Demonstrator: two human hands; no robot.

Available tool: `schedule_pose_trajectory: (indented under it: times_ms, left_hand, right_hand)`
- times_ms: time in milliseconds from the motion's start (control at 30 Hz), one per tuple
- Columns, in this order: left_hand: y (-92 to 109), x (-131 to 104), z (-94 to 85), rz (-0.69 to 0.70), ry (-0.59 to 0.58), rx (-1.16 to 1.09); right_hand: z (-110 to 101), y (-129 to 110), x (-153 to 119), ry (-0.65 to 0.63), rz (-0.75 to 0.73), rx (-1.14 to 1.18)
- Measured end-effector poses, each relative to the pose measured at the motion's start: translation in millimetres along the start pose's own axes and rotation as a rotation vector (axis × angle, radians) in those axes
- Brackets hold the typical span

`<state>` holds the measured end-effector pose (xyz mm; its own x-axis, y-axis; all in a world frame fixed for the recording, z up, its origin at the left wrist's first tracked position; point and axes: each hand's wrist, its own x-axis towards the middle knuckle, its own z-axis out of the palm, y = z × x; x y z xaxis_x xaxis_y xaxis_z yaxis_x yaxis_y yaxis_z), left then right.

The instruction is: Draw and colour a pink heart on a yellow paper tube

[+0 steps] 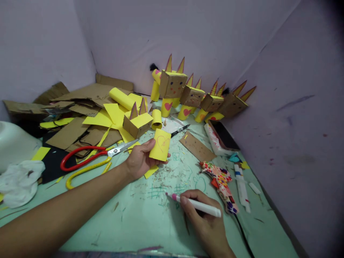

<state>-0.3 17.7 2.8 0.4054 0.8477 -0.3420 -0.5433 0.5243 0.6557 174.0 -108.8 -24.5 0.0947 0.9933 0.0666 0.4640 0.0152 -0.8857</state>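
"Head view: where's the yellow tube (160,152)?"
"Above the green tabletop (120,222), held in the left hand (140,157); probably light, crushable paper, best cradled gently along its sides."
"And the right hand (206,222)?"
"Gripping a smooth plastic marker (204,207); beyond is a boxy, flat-faced cardboard head (176,87)."

1. Paper tube (158,152): bright yellow, with a heart outlined in pinkish orange.
2. Marker (205,207): white barrel, pink collar and tip.
3. Surface (129,222): pale green, scribbled with darker green grids and shapes.
4. Scissors (115,151): silver blades, one red handle, one yellow.
5. Glue gun (222,183): pale, blotched with red, orange and purple.
6. Wall (182,32): pale lilac.
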Motion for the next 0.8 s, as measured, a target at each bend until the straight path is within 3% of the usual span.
schedule_pose_trajectory:
  times_ms: [333,667,800]
  left_hand:
    - [-0.8,0.5,0.3,0.009,-0.006,-0.005]
    - [-0.6,0.3,-0.4,0.009,-0.032,-0.024]
    - [-1.0,0.8,-1.5,0.010,-0.038,-0.031]
  right_hand:
    - [0.1,-2.1,3.1,-0.013,-0.036,-0.016]
    - [1.6,-2.3,2.0,-0.032,0.056,0.051]
    - [0.4,-1.7,3.3,-0.045,-0.010,0.068]
